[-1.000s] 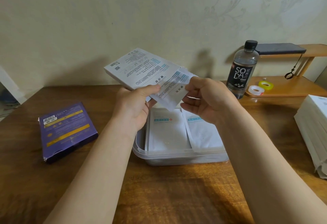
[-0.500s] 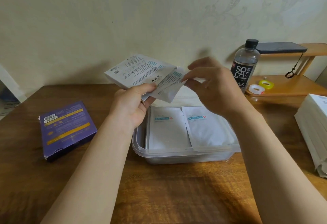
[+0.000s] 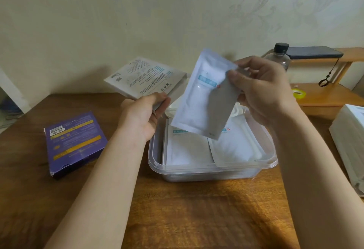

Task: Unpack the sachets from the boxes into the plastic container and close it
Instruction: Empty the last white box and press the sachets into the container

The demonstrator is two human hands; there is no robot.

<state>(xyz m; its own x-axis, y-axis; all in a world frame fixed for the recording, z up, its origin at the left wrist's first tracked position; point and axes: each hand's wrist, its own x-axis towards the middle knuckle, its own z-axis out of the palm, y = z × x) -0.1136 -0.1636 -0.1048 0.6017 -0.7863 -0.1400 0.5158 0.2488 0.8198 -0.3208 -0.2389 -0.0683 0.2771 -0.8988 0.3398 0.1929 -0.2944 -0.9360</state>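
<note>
Right hand [image 3: 264,91] pinched the sachets [image 3: 204,99] by their upper edge, above the open plastic container [image 3: 212,167]; left hand [image 3: 141,117] gripped the white box [image 3: 143,77] — so slight a pinch might let one slip outside.

Brown wooden table [image 3: 197,219]; pale wall [image 3: 137,12] with embossed scroll pattern behind it; clear bottle with black cap [image 3: 281,49] at far right; low wooden shelf [image 3: 325,101] beside it; yellow tape roll [image 3: 299,93] on lower tier; dark flat device [image 3: 313,52] on upper tier; black cord with ring [image 3: 324,82] hanging off it.
</note>
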